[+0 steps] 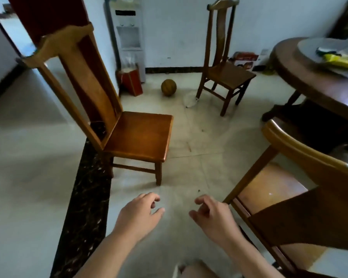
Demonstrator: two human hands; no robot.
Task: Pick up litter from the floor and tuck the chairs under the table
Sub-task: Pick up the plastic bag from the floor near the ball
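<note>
Nothing is being held by the loosely curled left hand (138, 214) or right hand (213, 216), so the clear wrapper (189, 99) by the far chair (224, 63), near the desk (301, 71), could be getting missed.

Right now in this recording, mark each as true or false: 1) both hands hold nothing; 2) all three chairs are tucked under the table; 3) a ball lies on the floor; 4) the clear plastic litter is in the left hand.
1) The left hand and right hand hold nothing. True.
2) False: the left chair, far chair and near chair all stand clear of the table.
3) The ball lies on the floor. True.
4) False: the clear plastic litter lies on the floor by the far chair.
</note>
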